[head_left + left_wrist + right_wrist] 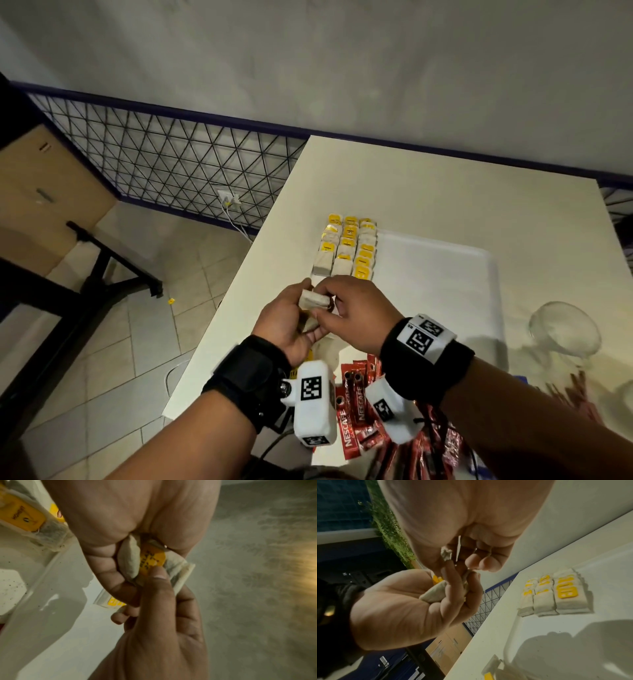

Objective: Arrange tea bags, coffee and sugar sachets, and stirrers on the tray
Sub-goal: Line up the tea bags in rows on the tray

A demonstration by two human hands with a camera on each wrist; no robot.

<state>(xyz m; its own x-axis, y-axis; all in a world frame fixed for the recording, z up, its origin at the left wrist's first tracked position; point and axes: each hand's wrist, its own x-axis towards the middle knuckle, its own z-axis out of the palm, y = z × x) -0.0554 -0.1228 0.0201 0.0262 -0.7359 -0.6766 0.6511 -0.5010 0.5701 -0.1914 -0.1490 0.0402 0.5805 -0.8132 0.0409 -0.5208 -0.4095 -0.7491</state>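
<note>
both hands meet above the near left corner of the white tray (486, 270). left hand (286, 320), palm up, fingers curled, cups loose tea bags (433, 595). right hand (359, 313) pinches one yellow-tagged tea bag (150, 559) between thumb and fingertips, against the left fingers. beyond them, three rows of tea bags (346, 248) lie in the tray's far left corner. red nescafe sachets (356, 411) are heaped at the near table edge; an overturned glass bowl (565, 329) sits right of the tray.

Pale tea bags (347, 248) with yellow tags lie in three rows on the white tray (445, 274).
</note>
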